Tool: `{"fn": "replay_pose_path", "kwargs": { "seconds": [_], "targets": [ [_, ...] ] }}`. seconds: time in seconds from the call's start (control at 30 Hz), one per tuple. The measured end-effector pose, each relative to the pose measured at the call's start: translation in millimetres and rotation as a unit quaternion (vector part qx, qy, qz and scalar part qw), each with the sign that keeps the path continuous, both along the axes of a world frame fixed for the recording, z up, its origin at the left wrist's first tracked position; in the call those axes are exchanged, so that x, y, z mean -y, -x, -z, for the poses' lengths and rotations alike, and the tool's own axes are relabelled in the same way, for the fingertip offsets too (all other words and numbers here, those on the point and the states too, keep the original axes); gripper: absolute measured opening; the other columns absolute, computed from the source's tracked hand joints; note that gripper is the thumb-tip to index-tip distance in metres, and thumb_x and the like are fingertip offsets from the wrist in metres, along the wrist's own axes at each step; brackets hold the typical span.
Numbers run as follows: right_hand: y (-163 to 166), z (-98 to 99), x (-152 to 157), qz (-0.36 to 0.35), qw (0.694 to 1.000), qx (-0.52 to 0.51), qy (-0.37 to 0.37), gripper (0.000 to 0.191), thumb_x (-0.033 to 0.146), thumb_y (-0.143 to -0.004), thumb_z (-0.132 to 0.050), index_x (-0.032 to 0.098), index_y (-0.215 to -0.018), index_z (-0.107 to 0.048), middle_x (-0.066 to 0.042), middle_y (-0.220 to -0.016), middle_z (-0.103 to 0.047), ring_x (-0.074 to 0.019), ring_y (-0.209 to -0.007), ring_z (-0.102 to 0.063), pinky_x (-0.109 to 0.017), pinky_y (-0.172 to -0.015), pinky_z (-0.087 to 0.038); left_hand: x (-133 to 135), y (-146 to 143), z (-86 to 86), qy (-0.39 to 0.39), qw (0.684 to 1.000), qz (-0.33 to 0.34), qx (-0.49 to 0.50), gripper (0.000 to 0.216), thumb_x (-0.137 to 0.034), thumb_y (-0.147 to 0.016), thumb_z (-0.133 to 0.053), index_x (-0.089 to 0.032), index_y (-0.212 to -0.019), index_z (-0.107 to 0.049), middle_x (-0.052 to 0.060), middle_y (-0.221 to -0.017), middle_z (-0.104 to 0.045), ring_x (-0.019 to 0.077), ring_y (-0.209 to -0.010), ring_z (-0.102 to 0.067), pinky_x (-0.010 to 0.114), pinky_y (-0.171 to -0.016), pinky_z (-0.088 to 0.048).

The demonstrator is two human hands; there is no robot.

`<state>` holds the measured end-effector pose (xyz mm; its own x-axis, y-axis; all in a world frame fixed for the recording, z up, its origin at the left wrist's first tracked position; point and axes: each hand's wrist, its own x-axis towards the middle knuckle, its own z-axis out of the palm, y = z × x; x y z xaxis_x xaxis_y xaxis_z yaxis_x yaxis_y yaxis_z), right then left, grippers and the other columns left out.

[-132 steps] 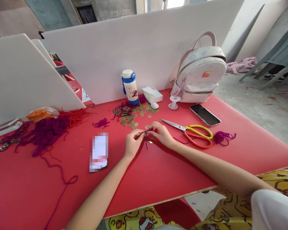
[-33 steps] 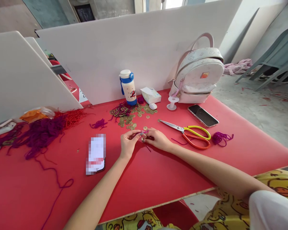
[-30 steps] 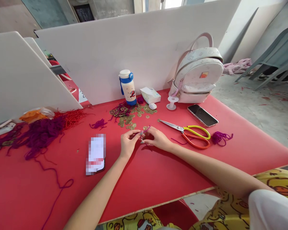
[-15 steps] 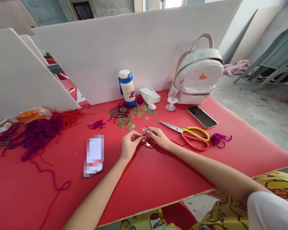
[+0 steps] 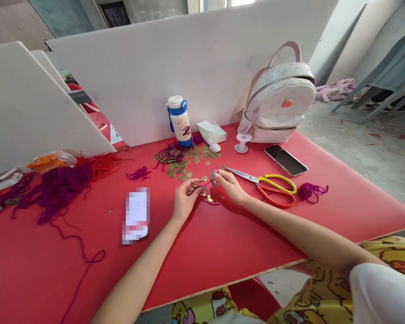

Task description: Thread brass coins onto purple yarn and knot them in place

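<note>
A purple cord [image 5: 207,183] is stretched between my two hands over the red table. My left hand [image 5: 185,198] pinches it between thumb and fingers, and my right hand [image 5: 228,186] grips the other part at its fingertips. Just under the hands lies a shiny brass coin [image 5: 210,198], with a loose cord end beside it. Beyond my left hand, a spread of brass coins [image 5: 178,168] covers the table, some threaded with purple cord. Right of my right hand rest scissors [image 5: 256,179] with one yellow and one orange handle, blades pointing left.
A bottle [image 5: 179,121], tissue pack [image 5: 212,132], white spool [image 5: 243,142] and backpack [image 5: 278,105] stand along the white panel. A dark phone [image 5: 285,159] lies right; another phone [image 5: 137,213] lies left. Purple yarn [image 5: 64,189] heaps at far left; a small bundle [image 5: 312,192] sits right.
My hands have drawn apart, the right one moving away to the right, so the cord now spans the gap between them. The view has shifted slightly.
</note>
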<state>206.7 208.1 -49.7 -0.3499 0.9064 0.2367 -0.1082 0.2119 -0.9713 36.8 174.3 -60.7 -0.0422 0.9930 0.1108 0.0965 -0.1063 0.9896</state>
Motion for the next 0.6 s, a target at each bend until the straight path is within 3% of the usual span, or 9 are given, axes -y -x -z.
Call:
{"fn": "replay_pose_path", "kwargs": {
  "seconds": [0.07, 0.17, 0.27, 0.37, 0.6],
  "targets": [
    [0.9, 0.5, 0.7, 0.001, 1.0, 0.001, 0.003, 0.039, 0.055, -0.089, -0.047, 0.021, -0.071, -0.049, 0.001, -0.069, -0.05, -0.0139, -0.067, -0.047, -0.028, -0.069, -0.041, 0.2, 0.0, -1.2, 0.011, 1.0, 0.011, -0.008, 0.017, -0.026, -0.076, -0.068, -0.018, -0.09, -0.072, 0.004, -0.082, -0.073, 0.0161, -0.07, -0.068, 0.027, -0.07, -0.053],
    [2.1, 4.3, 0.0, 0.025, 0.999, 0.025, -0.001, 0.034, 0.052, -0.091, -0.045, 0.021, -0.082, -0.054, -0.002, -0.079, -0.057, -0.0153, -0.074, -0.054, -0.03, -0.073, -0.045, 0.4, 0.0, -4.3, -0.002, 0.999, -0.017, -0.028, 0.011, -0.026, -0.075, -0.068, -0.017, -0.079, -0.073, 0.004, -0.077, -0.072, 0.0168, -0.07, -0.067, 0.027, -0.069, -0.053],
    [4.1, 12.0, -0.9, 0.022, 0.991, 0.117, -0.059, 0.026, 0.045, -0.091, -0.052, 0.02, -0.09, -0.06, -0.003, -0.086, -0.061, -0.0166, -0.08, -0.056, -0.03, -0.074, -0.045, 0.8, -0.1, -7.0, -0.038, 0.998, -0.047, -0.03, 0.01, -0.027, -0.074, -0.069, -0.018, -0.075, -0.072, 0.004, -0.079, -0.07, 0.0173, -0.076, -0.065, 0.026, -0.068, -0.052],
    [7.1, 18.9, 0.4, -0.014, 0.972, 0.199, -0.127, 0.019, 0.038, -0.087, -0.061, 0.02, -0.089, -0.066, -0.003, -0.081, -0.059, -0.0172, -0.08, -0.054, -0.029, -0.071, -0.043, 1.6, -0.4, -7.3, -0.053, 0.997, -0.047, -0.021, 0.011, -0.028, -0.073, -0.07, -0.017, -0.073, -0.071, 0.004, -0.079, -0.068, 0.0166, -0.076, -0.064, 0.025, -0.067, -0.051],
    [7.6, 12.2, 9.4, -0.004, 0.957, 0.226, -0.183, 0.013, 0.021, -0.09, -0.057, 0.02, -0.082, -0.067, -0.003, -0.082, -0.057, -0.0163, -0.077, -0.052, -0.028, -0.071, -0.042, -0.5, 5.3, -3.3, -0.061, 0.991, -0.095, -0.071, 0.01, -0.026, -0.076, -0.067, -0.017, -0.073, -0.071, 0.004, -0.076, -0.067, 0.0162, -0.074, -0.063, 0.025, -0.066, -0.05]
  ]
}}
